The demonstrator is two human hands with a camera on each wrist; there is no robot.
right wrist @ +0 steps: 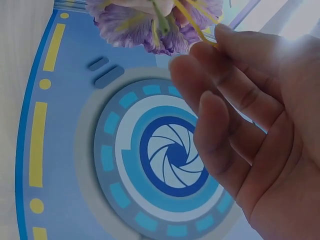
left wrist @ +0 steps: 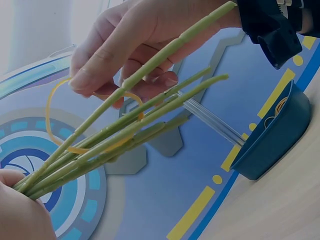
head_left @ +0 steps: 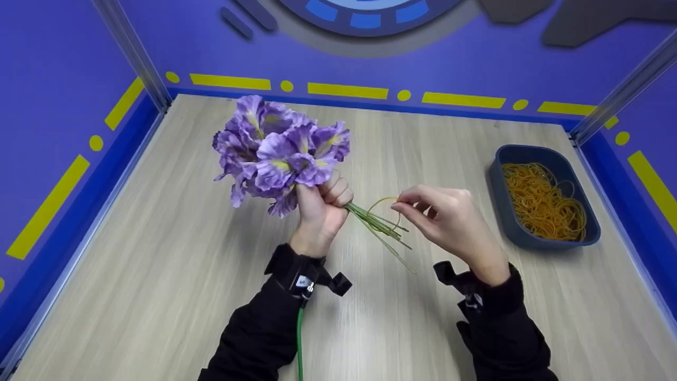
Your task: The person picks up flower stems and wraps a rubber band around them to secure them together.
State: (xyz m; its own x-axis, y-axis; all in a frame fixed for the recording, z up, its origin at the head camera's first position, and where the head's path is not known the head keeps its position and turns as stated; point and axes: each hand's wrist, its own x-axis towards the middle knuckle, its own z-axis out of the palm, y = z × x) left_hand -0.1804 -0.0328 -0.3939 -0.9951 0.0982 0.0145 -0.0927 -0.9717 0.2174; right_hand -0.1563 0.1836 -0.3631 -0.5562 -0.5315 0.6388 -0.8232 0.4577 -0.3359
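Note:
My left hand (head_left: 322, 211) grips a bunch of purple artificial flowers (head_left: 283, 153) by the stems, just below the blooms. The green stems (head_left: 378, 222) stick out of the fist toward the right, one splayed lower than the others. Between thumb and forefinger, my right hand (head_left: 449, 219) pinches a yellow rubber band (head_left: 382, 199). In the left wrist view the rubber band (left wrist: 48, 112) loops around the stems (left wrist: 125, 125), still slack, with the right hand (left wrist: 125, 50) at its upper side. The right wrist view shows the band (right wrist: 192, 22) stretching from the pinching fingertips (right wrist: 225, 36).
A dark blue-grey bin (head_left: 545, 243) holding many loose rubber bands (head_left: 542, 201) stands at the right of the wooden table (head_left: 158, 296). Blue panels (head_left: 349, 69) with yellow marks enclose the back and sides. A green cable (head_left: 300, 344) runs along the left sleeve.

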